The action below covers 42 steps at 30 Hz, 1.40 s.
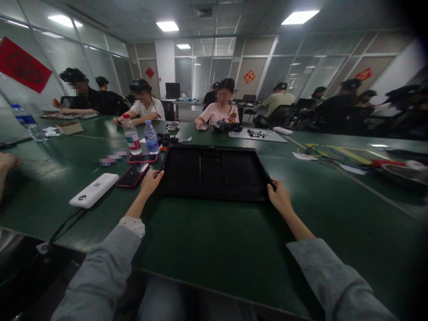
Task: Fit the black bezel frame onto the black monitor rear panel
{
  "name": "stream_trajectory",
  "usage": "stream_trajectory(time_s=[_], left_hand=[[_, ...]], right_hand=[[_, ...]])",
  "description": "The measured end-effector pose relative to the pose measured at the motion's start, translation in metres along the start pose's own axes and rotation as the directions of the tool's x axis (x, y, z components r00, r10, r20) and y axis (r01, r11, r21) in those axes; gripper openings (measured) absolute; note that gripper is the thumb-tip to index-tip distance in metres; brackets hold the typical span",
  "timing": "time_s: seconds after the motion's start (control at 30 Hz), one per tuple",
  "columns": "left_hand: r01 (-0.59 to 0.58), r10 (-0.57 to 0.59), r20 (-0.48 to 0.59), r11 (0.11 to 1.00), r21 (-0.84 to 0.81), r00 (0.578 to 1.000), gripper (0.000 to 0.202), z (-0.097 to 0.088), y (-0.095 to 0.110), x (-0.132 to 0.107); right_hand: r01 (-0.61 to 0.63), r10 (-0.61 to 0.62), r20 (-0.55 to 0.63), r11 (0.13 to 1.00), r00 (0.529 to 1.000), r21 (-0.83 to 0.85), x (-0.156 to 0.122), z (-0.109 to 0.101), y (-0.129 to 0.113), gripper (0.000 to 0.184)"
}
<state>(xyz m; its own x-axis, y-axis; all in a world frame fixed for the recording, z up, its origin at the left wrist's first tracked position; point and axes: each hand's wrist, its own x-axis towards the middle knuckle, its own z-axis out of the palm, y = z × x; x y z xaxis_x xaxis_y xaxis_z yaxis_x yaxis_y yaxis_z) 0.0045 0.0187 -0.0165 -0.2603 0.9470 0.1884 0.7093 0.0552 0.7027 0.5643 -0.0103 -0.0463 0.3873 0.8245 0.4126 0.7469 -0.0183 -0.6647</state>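
Observation:
A black rectangular tray-like panel with a raised rim lies in front of me on the green table; two thin pale lines run along its inner face, and its exact kind I cannot tell. My left hand grips its left edge, fingers curled at the rim. On the opposite side my right hand is closed on the right edge near the front corner, thumb on top. Left of my left hand lie a red-edged phone and a second phone behind it.
A white power bank with a black strap lies at left. Two bottles, one red-capped and one blue-capped, stand behind the phones. Yellow cables and a round dark pan-like item are at right. Several people sit beyond.

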Motion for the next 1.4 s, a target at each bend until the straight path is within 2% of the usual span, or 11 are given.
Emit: stream_trajectory(time_s=[0.4, 0.67, 1.4], left_hand=[[-0.043, 0.043, 0.001, 0.997, -0.063, 0.999, 0.049, 0.002, -0.004, 0.004], [-0.071, 0.072, 0.008, 0.994, -0.079, 0.997, 0.047, 0.0, -0.005, 0.002], [-0.052, 0.052, 0.011, 0.998, 0.025, 0.999, 0.049, -0.008, 0.013, -0.012]], right_hand=[[-0.037, 0.038, 0.018, 0.997, 0.999, -0.061, -0.002, -0.003, -0.008, 0.045], [-0.013, 0.015, 0.021, 0.997, 1.0, -0.08, -0.001, -0.002, -0.006, 0.047], [-0.025, 0.028, 0.026, 0.995, 0.999, -0.092, -0.001, -0.002, -0.008, 0.05]])
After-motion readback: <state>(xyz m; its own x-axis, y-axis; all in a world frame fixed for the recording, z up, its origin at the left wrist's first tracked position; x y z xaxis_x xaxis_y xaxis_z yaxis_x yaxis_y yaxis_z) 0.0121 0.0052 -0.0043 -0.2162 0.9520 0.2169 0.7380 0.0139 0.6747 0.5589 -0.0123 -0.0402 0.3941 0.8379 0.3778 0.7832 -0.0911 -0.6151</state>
